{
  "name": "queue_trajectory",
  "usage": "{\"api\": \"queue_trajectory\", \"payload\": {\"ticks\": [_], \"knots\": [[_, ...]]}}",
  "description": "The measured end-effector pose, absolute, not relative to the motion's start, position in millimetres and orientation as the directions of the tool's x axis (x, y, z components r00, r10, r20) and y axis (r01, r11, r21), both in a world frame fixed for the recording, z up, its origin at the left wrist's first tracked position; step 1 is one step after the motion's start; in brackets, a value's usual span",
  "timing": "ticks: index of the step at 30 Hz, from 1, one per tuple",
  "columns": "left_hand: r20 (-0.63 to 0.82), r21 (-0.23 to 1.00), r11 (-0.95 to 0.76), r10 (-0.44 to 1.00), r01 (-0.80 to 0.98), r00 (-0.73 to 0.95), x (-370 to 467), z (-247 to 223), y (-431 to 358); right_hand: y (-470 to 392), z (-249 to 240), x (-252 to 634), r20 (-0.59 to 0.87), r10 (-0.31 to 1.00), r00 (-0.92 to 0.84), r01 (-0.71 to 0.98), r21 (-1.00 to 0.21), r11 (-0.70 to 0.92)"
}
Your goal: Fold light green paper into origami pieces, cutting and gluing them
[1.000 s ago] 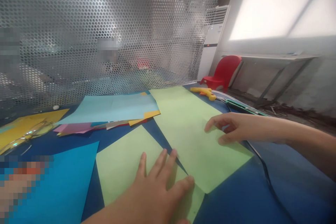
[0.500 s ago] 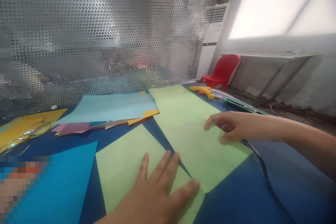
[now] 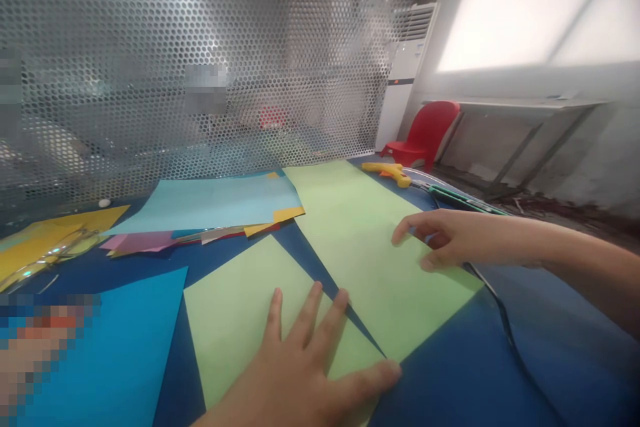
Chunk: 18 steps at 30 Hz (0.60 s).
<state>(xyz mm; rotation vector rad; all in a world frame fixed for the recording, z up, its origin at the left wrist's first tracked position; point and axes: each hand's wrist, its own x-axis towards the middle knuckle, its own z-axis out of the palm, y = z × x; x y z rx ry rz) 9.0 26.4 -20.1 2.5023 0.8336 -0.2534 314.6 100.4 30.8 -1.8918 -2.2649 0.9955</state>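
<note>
Sheets of pale green paper, 2 in all, lie flat on a dark blue tabletop, the smaller pale green sheet at near centre and the larger pale green sheet stretching away to its right. Between them a wedge of blue tabletop narrows towards the near end.

The left hand is laid palm down over the smaller sheet, fingers spread wide, gripping nothing; its index fingertip reaches the gap, and its thumb points right, its tip at the larger sheet's near corner. The right hand is above the right part of the larger sheet, fingers loosely bent, with a space between thumb and index finger and nothing visibly grasped; whether its fingertips touch the paper, I cannot tell.

Beyond the right hand are a yellow plastic glue gun and a long green object, partly hidden by the wrist. A thin black cord runs beneath the right forearm. To the left lies a bright blue paper sheet; farther back, a light blue paper sheet covers yellow and pink papers before a perforated metal screen.
</note>
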Motion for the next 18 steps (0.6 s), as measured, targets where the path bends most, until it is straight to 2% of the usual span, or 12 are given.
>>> {"api": "queue_trajectory", "payload": {"ticks": [6, 11, 18], "knots": [[-0.24, 0.412, -0.706, 0.526, 0.576, 0.816, 5.9, -18.2, 22.2, 101.9, 29.6, 317.0, -0.369, 0.886, -0.282, 0.867, -0.494, 0.07], [-0.258, 0.405, -0.719, 0.503, 0.565, 0.825, 4.6, -21.8, 21.5, 100.3, 30.7, 315.6, -0.376, 0.884, -0.278, 0.864, -0.499, 0.059], [-0.167, 0.429, -0.733, 0.51, 0.528, 0.844, 0.4, -29.2, 22.6, 98.2, 28.9, 313.7, -0.375, 0.89, -0.258, 0.86, -0.51, 0.035]]}}
